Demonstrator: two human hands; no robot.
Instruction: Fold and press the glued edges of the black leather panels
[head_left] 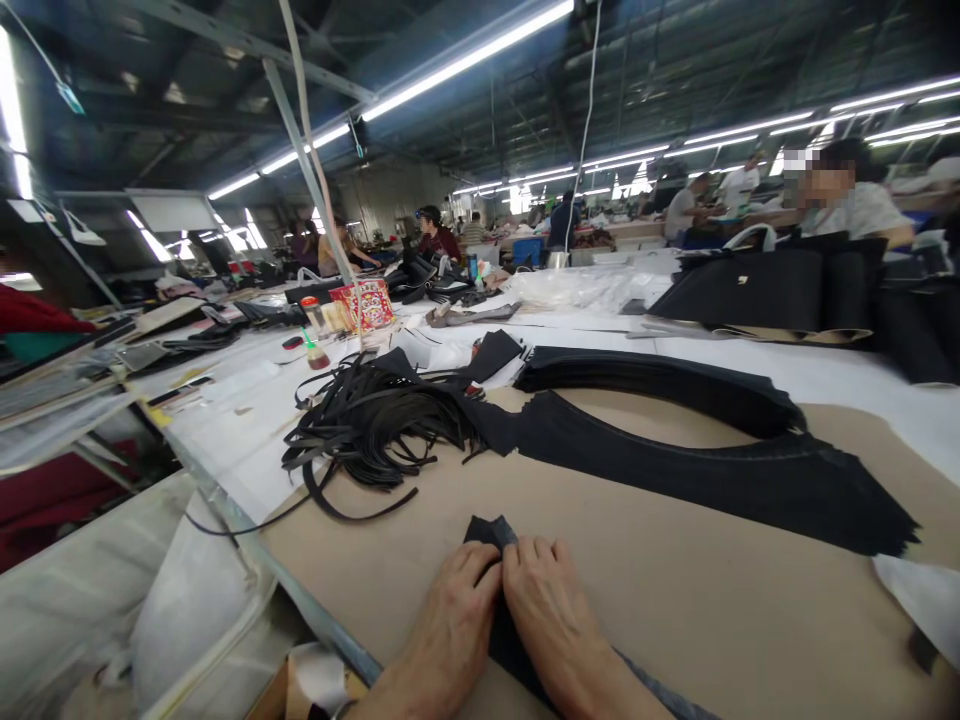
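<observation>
Both hands are side by side at the bottom centre, on a strip of black material [510,640] lying over a tan sheet [675,590]. My left hand [459,610] has its fingers bent and pinched on the strip's left edge. Close against it, my right hand [546,600] grips the same strip with curled fingers. The strip's far end sticks out beyond the fingertips, and its near part runs under my right forearm. Ahead, a bundle of thin black straps [375,420] lies at the left, beside long curved black pieces [675,480] stacked on the sheet.
A red patterned box [364,303] and a small green-capped bottle [316,352] stand at the back left. Black bag pieces [772,290] lie at the back right. The table's edge [330,620] runs along the left. Several people work in the background.
</observation>
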